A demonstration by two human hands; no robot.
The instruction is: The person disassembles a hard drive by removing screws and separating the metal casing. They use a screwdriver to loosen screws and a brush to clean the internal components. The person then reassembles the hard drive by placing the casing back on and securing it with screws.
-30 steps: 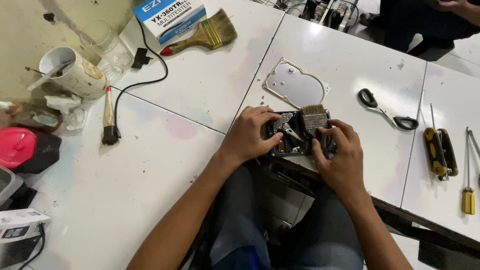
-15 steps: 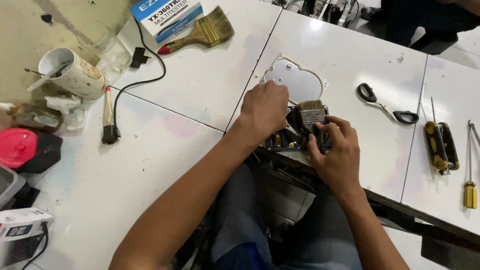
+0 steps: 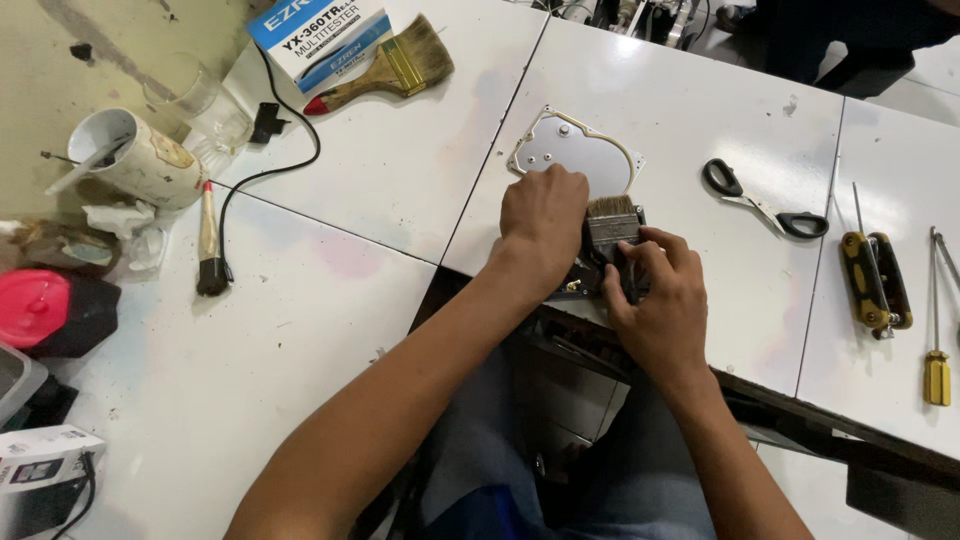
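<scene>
My left hand (image 3: pixel 542 228) lies closed over a small dark device (image 3: pixel 585 282) at the white table's front edge, hiding most of it. My right hand (image 3: pixel 657 300) grips a small paintbrush (image 3: pixel 611 225) by its black handle. The bristles point away from me and rest at the device's far side. A flat silver metal cover plate (image 3: pixel 575 157) lies just beyond both hands.
Black-handled scissors (image 3: pixel 765 199), a yellow-black tool (image 3: pixel 875 277) and a yellow screwdriver (image 3: pixel 936 373) lie to the right. A large paintbrush (image 3: pixel 385 69), a blue-white box (image 3: pixel 320 37), a black cable (image 3: pixel 262 172), a stained cup (image 3: pixel 135 160) and a red-topped object (image 3: pixel 35 308) lie to the left.
My left hand has slid up over the device toward the metal plate. The right hand stays on the brush at the device.
</scene>
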